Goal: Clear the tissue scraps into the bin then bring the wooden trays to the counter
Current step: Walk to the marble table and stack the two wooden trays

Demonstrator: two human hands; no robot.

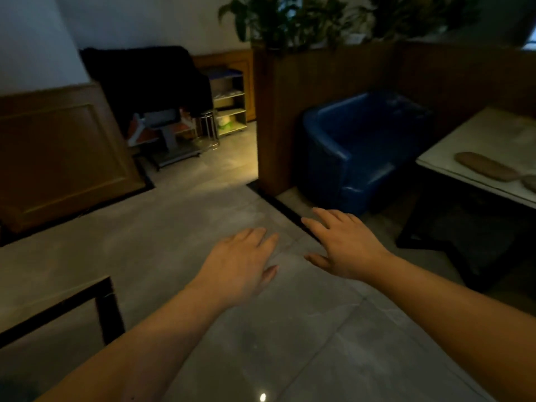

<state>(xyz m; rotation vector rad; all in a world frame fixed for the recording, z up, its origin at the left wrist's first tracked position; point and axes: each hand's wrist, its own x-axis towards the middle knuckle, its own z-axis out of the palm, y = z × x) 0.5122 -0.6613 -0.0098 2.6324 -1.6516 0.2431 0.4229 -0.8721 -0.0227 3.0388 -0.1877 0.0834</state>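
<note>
both palms down over grey floor (pixel 150 248), empty and apart: left hand (pixel 240 262) at 6 o'clock with fingers loosely spread, right hand (pixel 345 245) at 4 o'clock splayed wide, gripping nothing. at 3 o'clock, 1 wooden tray (pixel 483 166) flat on the white table (pixel 464 146), well apart from either hand. blue armchair (pixel 362 149) at 2 o'clock beside the table, shelf (pixel 229 105) at 12 o'clock; no scraps or bin to tell in this dim view.

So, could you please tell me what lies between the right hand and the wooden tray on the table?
In the head view, only bare floor and the table's edge separate the right hand from the wooden tray.
</note>
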